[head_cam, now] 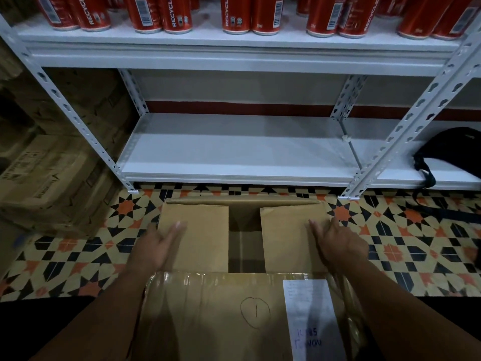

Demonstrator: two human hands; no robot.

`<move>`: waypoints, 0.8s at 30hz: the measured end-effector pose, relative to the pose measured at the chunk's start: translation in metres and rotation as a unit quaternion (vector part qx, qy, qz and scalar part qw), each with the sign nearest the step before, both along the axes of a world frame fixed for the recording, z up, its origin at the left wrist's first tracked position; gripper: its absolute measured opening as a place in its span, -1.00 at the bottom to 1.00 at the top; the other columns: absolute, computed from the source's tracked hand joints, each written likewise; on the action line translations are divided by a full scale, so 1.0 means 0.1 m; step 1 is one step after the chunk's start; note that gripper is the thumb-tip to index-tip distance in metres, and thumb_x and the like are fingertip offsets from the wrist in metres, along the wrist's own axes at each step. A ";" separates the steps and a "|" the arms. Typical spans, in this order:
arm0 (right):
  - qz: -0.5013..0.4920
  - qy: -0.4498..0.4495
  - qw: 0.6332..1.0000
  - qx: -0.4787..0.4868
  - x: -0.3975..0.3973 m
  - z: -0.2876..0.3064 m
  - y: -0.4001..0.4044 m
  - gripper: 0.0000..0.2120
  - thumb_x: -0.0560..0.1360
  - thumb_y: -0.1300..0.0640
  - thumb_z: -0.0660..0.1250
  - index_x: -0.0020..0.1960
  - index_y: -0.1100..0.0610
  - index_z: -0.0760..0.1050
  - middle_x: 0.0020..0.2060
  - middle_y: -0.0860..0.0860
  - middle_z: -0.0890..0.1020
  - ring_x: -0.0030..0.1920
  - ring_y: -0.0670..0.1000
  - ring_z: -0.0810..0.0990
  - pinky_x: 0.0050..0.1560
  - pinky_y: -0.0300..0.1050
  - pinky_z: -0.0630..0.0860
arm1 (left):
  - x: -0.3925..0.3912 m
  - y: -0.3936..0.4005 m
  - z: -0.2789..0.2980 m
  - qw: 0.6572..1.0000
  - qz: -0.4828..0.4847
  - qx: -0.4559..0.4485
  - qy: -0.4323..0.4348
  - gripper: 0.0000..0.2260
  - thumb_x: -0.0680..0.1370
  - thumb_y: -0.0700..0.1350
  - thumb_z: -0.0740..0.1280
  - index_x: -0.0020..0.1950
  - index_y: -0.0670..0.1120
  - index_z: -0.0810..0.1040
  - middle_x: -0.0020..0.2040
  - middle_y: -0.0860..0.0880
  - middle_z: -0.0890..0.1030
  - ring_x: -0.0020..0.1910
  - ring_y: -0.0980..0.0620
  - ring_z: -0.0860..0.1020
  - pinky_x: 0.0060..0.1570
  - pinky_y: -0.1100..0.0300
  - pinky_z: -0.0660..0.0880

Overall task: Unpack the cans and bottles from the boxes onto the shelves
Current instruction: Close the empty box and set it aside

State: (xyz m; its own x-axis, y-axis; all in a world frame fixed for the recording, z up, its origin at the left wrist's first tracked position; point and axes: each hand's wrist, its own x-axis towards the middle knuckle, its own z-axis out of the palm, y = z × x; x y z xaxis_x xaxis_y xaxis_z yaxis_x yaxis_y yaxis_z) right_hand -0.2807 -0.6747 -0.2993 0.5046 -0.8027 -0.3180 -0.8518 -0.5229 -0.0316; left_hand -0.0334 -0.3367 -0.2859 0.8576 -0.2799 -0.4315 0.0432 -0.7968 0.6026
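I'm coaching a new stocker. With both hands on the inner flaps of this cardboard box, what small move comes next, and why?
Probably fold the two inner flaps outward. The left hand and right hand lie flat on the flaps of the brown cardboard box, which cover all but a dark middle gap, so the contents are out of reach. The lower white metal shelf ahead awaits stock.

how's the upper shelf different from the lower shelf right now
The upper shelf carries red cans standing upright along it; the lower shelf shows no cans or bottles. The upper shelf sits near the top of the view, the lower shelf just above the tiled floor, behind the cardboard box that both hands touch. A black bag rests on the bay beside the lower shelf; none shows above. Both are white metal.
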 end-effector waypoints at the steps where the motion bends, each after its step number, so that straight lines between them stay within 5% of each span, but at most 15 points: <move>1: -0.030 -0.047 0.998 0.029 0.07 0.05 -0.02 -0.18 0.50 -0.44 -0.23 0.56 0.05 0.10 0.24 0.22 0.54 0.00 0.17 0.61 0.02 0.17 0.60 | 0.05 -0.10 0.06 0.999 0.014 -0.034 0.018 -0.04 0.35 0.65 0.12 0.55 0.05 0.28 0.41 -0.16 0.50 0.30 -0.22 0.53 0.27 -0.26 0.48; 5: -0.105 -0.302 0.928 0.192 0.36 0.17 -0.20 -0.23 0.60 -0.34 0.06 0.63 0.11 0.02 0.54 0.25 0.28 0.50 0.29 0.30 0.44 0.22 0.27 | 0.38 -0.45 0.10 0.993 0.040 -0.099 0.058 -0.19 0.51 0.50 0.11 0.63 0.07 0.18 0.60 -0.14 0.27 0.51 -0.25 0.32 0.41 -0.28 0.31; 8: -0.181 -0.344 0.883 0.263 0.46 0.20 -0.36 -0.23 0.59 -0.37 0.08 0.65 -0.01 -0.05 0.60 0.17 0.14 0.57 0.26 0.16 0.50 0.25 0.15 | 0.69 -0.67 0.08 0.983 0.085 -0.131 0.092 -0.19 0.51 0.48 0.19 0.63 0.03 0.23 0.60 -0.09 0.28 0.54 -0.21 0.29 0.47 -0.26 0.26; 10: -0.223 -0.373 0.857 0.276 0.50 0.19 -0.47 -0.19 0.54 -0.44 0.11 0.64 -0.06 -0.01 0.60 0.14 0.16 0.56 0.25 0.18 0.52 0.28 0.16 | 0.83 -0.77 0.08 0.965 0.127 -0.189 0.131 -0.25 0.51 0.41 0.31 0.57 0.00 0.35 0.54 -0.11 0.40 0.48 -0.19 0.39 0.46 -0.23 0.30; 13: -0.272 -0.392 0.836 0.272 0.52 0.19 -0.55 0.06 0.25 -0.62 0.17 0.61 -0.12 0.07 0.56 0.09 0.26 0.52 0.23 0.26 0.48 0.32 0.23 | 0.89 -0.81 0.08 0.922 0.202 -0.263 0.203 -0.49 0.48 0.28 0.45 0.27 -0.04 0.61 0.17 -0.14 0.70 0.15 -0.23 0.67 0.22 -0.25 0.55; 18: -0.288 -0.419 0.814 0.281 0.43 0.19 -0.48 -0.02 0.30 -0.57 0.20 0.57 -0.07 0.20 0.49 0.08 0.35 0.45 0.19 0.34 0.43 0.27 0.30 | 1.32 -0.57 -0.72 0.900 0.240 -0.305 0.198 -0.18 0.13 0.43 0.60 0.30 0.09 0.63 0.25 -0.03 0.68 0.18 -0.16 0.65 0.18 -0.22 0.53; 21: -0.276 -0.448 0.800 0.289 0.35 0.24 -0.46 -0.16 0.36 -0.52 0.19 0.49 -0.05 0.35 0.39 0.03 0.46 0.36 0.13 0.44 0.39 0.24 0.36 | 0.92 -0.63 -0.12 0.885 0.245 -0.351 0.186 -0.48 0.35 0.24 0.52 0.19 -0.04 0.70 0.10 -0.10 0.73 0.09 -0.19 0.69 0.14 -0.20 0.60; 24: -0.267 -0.481 0.764 0.338 0.31 0.51 -0.31 -0.43 0.57 -0.40 0.06 0.15 -0.01 0.61 0.13 0.05 0.66 0.10 0.04 0.61 0.09 0.04 0.52 | 0.58 -0.71 0.33 0.868 0.253 -0.397 0.158 -0.49 0.59 0.24 0.32 0.40 -0.07 0.56 0.20 -0.06 0.68 0.17 -0.13 0.63 0.23 -0.14 0.55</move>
